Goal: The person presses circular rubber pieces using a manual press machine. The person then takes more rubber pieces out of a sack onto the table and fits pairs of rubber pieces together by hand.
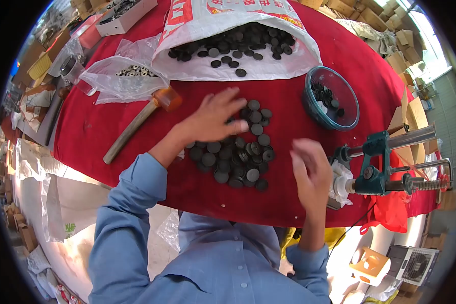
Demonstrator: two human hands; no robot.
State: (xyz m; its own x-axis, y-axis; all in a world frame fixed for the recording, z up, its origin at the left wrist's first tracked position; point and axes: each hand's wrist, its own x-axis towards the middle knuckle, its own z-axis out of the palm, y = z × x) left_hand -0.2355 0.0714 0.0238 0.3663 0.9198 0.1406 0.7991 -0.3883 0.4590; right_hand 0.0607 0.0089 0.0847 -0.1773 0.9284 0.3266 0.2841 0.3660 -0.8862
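Note:
My left hand (218,117) reaches over the top of a loose pile of black round discs (233,161), with its fingers spread. Some discs lie under and beside its fingertips, and I see none gripped. To the right of the pile, my right hand (311,169) is over the red cloth, slightly blurred. Its thumb stands apart from the loosely bent fingers, and nothing shows between them. Beyond the pile lies a white woven sack (207,71), its mouth facing me, with many more black discs inside.
A glass bowl (357,104) of small dark parts stands at right, near a green metal press (372,172). At left lie a mallet (131,129) and a clear plastic bag (104,81) of small rings. A white box (126,17) sits at the far left on the red tablecloth (289,109).

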